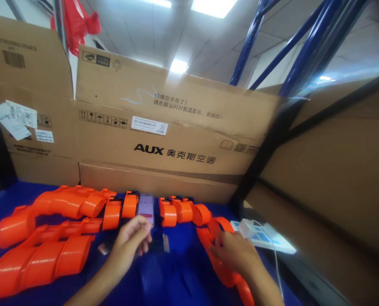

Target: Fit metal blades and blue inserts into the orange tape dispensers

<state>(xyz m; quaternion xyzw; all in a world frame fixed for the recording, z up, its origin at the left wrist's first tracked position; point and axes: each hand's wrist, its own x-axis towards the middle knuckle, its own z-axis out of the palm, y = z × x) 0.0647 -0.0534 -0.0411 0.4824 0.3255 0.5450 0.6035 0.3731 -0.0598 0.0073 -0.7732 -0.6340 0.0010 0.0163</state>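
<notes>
Boxes [183, 127]: brown cardboard, several, stood on edge along the far side and the right, one printed AUX. Rack [249, 38]: blue beams, rose behind them. Table [176, 276]: blue top, carried all the rest. Shells [39, 259]: orange plastic, curved, nested in long stacks at the left, well apart from both hands. Strip [223, 272]: orange, ran from the table's middle down toward the near edge, directly under the right hand. Clips [183, 211]: orange with black fittings, in a row against the boxes, just beyond both hands. Booklet [272, 242]: white and blue, flat at the right, near the right hand but not touching it. Right hand [235, 253]: lay on the strip, fingers bent over its upper end and closed on it. Left hand [130, 244]: palm turned inward, fingers curled; whether it gripped anything could not be told. Phone [145, 208]: upright among the clips, just past the left fingertips, screen blurred. Charger [248, 227]: white, on the booklet, thin cable trailing toward the near edge. Dark part [160, 244]: small, grey at one end, on the table just beside the left fingers, between the two hands. Judged step: the strip being held down while the left hand worked at the dark part. A next move would call for a firm pinch on so small a piece and a steady hold on the strip.
</notes>
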